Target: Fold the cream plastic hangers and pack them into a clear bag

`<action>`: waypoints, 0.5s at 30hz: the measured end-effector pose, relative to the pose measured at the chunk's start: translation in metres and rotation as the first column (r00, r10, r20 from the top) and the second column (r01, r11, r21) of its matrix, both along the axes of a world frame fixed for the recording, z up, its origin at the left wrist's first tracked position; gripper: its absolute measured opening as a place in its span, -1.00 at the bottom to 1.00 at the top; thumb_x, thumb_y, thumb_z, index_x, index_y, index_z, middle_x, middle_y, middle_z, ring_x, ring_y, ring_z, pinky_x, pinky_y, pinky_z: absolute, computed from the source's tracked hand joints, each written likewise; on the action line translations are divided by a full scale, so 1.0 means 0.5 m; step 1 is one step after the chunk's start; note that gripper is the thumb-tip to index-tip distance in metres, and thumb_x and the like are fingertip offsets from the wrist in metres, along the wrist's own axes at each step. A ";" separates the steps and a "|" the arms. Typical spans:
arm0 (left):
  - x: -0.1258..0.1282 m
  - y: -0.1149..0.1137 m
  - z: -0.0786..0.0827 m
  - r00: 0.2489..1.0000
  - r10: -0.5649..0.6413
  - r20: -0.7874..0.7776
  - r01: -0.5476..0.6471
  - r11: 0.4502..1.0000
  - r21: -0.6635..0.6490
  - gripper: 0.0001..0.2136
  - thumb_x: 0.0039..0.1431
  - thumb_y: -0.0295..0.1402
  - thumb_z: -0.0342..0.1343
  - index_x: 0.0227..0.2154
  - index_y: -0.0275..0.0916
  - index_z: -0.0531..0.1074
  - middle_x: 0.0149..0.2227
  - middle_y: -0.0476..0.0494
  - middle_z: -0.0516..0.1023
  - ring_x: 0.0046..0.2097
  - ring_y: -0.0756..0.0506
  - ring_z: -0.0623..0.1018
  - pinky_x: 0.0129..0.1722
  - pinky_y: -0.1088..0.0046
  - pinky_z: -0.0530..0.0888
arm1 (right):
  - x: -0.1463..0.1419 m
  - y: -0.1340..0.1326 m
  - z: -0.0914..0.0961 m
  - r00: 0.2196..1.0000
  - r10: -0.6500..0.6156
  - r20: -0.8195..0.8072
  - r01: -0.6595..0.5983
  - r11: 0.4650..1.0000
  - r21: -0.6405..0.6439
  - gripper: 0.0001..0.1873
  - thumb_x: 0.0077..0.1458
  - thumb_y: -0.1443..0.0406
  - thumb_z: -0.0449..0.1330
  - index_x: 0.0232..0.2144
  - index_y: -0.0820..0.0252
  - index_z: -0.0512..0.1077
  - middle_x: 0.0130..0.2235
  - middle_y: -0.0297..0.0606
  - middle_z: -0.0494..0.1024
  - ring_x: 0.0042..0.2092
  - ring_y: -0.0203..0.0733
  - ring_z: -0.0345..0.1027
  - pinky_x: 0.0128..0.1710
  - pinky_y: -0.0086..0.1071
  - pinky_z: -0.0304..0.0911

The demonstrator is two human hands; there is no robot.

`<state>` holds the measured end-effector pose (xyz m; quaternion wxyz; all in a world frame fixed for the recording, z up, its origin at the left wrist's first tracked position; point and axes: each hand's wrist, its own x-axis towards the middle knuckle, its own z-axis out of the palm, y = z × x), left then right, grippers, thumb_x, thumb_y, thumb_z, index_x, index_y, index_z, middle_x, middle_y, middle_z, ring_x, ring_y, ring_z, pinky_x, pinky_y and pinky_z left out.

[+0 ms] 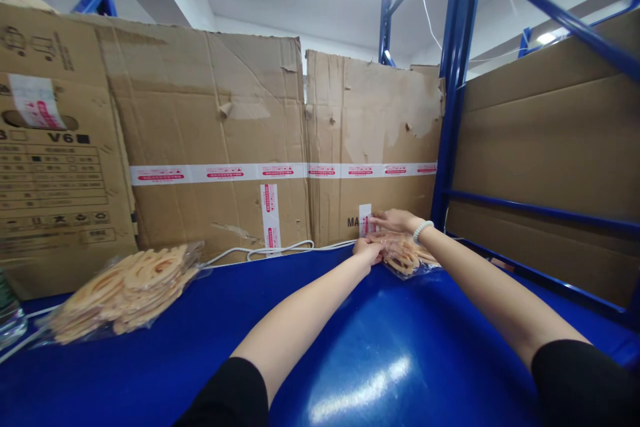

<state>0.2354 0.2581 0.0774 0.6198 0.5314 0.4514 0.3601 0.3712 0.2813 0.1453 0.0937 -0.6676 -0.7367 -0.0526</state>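
Both my arms reach far across a glossy blue table [380, 353]. My left hand [367, 251] grips the near left edge of a small clear plastic bag of flat tan wooden pieces [407, 257] at the table's far right. My right hand [395, 221], with a white bead bracelet on the wrist, lies on top of the same bag, fingers stretched toward the left. The bag sits against the foot of a cardboard wall [370, 140].
A larger clear bag of similar tan pieces [125, 290] lies at the left. A white cable [260, 252] runs along the cardboard's base. Taped cardboard sheets wall the back and right, behind blue rack posts [453, 87]. Another printed carton [50, 167] stands far left.
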 end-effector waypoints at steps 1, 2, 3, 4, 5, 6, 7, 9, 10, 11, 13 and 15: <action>-0.011 -0.007 0.002 1.000 0.001 -0.013 -0.001 1.000 0.000 -0.71 0.29 -0.29 0.10 0.01 -0.28 0.36 -0.01 -0.21 0.45 -0.09 -0.15 0.52 -0.13 0.20 0.53 | -0.001 -0.004 0.013 1.000 -0.002 -0.009 0.002 0.999 0.033 -0.72 0.28 0.16 0.13 -0.09 0.24 0.42 -0.08 -0.18 0.49 -0.13 -0.15 0.42 -0.10 -0.16 0.37; -0.024 -0.014 0.002 1.000 0.001 -0.026 -0.001 1.000 0.002 -0.71 0.29 -0.29 0.10 0.01 -0.28 0.36 0.00 -0.21 0.44 -0.09 -0.15 0.52 -0.13 0.20 0.53 | 0.000 -0.010 0.027 1.000 -0.002 -0.022 0.003 0.997 0.075 -0.72 0.28 0.15 0.12 -0.13 0.25 0.43 -0.12 -0.19 0.51 -0.15 -0.16 0.43 -0.11 -0.16 0.36; -0.039 -0.023 0.003 0.999 0.000 -0.038 0.000 1.000 0.004 -0.71 0.29 -0.30 0.10 0.02 -0.28 0.36 0.00 -0.21 0.44 -0.09 -0.15 0.52 -0.13 0.20 0.53 | 0.000 -0.018 0.040 0.999 0.004 -0.039 0.000 0.993 0.122 -0.71 0.29 0.14 0.10 -0.18 0.26 0.45 -0.16 -0.19 0.52 -0.18 -0.17 0.44 -0.11 -0.18 0.35; -0.057 -0.033 0.002 0.999 -0.004 -0.050 0.005 1.000 0.006 -0.71 0.29 -0.30 0.10 0.02 -0.28 0.35 0.00 -0.21 0.44 -0.09 -0.15 0.52 -0.13 0.20 0.53 | 0.000 -0.029 0.051 0.998 0.018 -0.059 -0.007 0.985 0.174 -0.69 0.30 0.13 0.07 -0.23 0.27 0.46 -0.21 -0.18 0.54 -0.20 -0.16 0.44 -0.12 -0.20 0.34; -0.077 -0.044 0.002 0.998 -0.014 -0.062 0.014 1.000 0.010 -0.71 0.29 -0.30 0.10 0.02 -0.28 0.35 -0.01 -0.21 0.44 -0.09 -0.15 0.52 -0.14 0.20 0.53 | 0.000 -0.041 0.059 0.996 0.039 -0.082 -0.019 0.973 0.229 -0.66 0.31 0.13 0.04 -0.29 0.27 0.46 -0.25 -0.16 0.55 -0.21 -0.14 0.45 -0.13 -0.23 0.32; -0.101 -0.057 0.001 0.997 -0.026 -0.073 0.027 1.000 0.015 -0.71 0.29 -0.30 0.10 0.02 -0.29 0.35 -0.01 -0.21 0.45 -0.10 -0.14 0.53 -0.15 0.21 0.53 | -0.002 -0.057 0.064 0.992 0.068 -0.106 -0.035 0.957 0.289 -0.63 0.32 0.14 0.00 -0.34 0.26 0.47 -0.28 -0.12 0.57 -0.21 -0.11 0.46 -0.14 -0.28 0.29; -0.127 -0.073 -0.001 0.995 -0.041 -0.086 0.043 0.999 0.017 -0.72 0.29 -0.31 0.10 0.01 -0.29 0.36 -0.03 -0.20 0.46 -0.12 -0.13 0.53 -0.17 0.23 0.54 | -0.007 -0.075 0.064 0.986 0.101 -0.129 -0.050 0.935 0.352 -0.59 0.33 0.15 -0.05 -0.37 0.25 0.46 -0.29 -0.10 0.58 -0.20 -0.08 0.46 -0.15 -0.31 0.28; -0.187 -0.109 -0.004 0.991 -0.077 -0.106 0.081 0.996 0.035 -0.76 0.28 -0.35 0.11 -0.04 -0.31 0.38 -0.11 -0.16 0.49 -0.21 -0.08 0.54 -0.25 0.32 0.55 | -0.029 -0.122 0.053 0.970 0.175 -0.172 -0.073 0.875 0.478 -0.55 0.35 0.19 -0.18 -0.35 0.24 0.43 -0.27 -0.10 0.58 -0.20 -0.09 0.45 -0.18 -0.34 0.27; -0.220 -0.129 -0.006 0.989 -0.090 -0.117 0.096 0.994 0.046 -0.80 0.26 -0.41 0.13 -0.09 -0.32 0.39 -0.17 -0.13 0.50 -0.27 -0.05 0.54 -0.29 0.37 0.54 | -0.046 -0.152 0.043 0.959 0.209 -0.190 -0.079 0.843 0.533 -0.52 0.36 0.20 -0.24 -0.35 0.23 0.42 -0.28 -0.10 0.57 -0.22 -0.10 0.44 -0.21 -0.34 0.27; -0.253 -0.149 -0.007 0.987 -0.097 -0.127 0.106 0.992 0.064 -0.83 0.20 -0.51 0.15 -0.14 -0.34 0.40 -0.24 -0.10 0.50 -0.35 -0.01 0.53 -0.33 0.42 0.53 | -0.069 -0.187 0.032 0.949 0.242 -0.201 -0.085 0.813 0.576 -0.50 0.35 0.20 -0.27 -0.38 0.21 0.40 -0.33 -0.12 0.56 -0.26 -0.11 0.43 -0.25 -0.34 0.28; -0.320 -0.189 -0.008 0.983 -0.110 -0.144 0.126 0.986 0.107 -0.77 0.02 -0.68 0.18 -0.25 -0.34 0.43 -0.30 -0.09 0.51 -0.45 0.04 0.52 -0.34 0.48 0.50 | -0.127 -0.267 0.010 0.865 0.455 -0.214 -0.183 0.681 0.709 -0.59 0.32 0.17 -0.15 -0.45 0.15 0.36 -0.48 -0.24 0.48 -0.42 -0.17 0.38 -0.39 -0.35 0.26; -0.383 -0.222 -0.005 0.978 -0.114 -0.176 0.141 0.978 0.155 -0.74 -0.08 -0.71 0.16 -0.32 -0.31 0.45 -0.34 -0.09 0.53 -0.46 0.02 0.52 -0.39 0.47 0.48 | -0.194 -0.355 -0.002 0.693 0.714 -0.099 -0.426 0.517 0.742 -0.73 0.29 0.24 -0.05 -0.38 0.10 0.39 -0.50 -0.29 0.47 -0.49 -0.21 0.36 -0.43 -0.34 0.27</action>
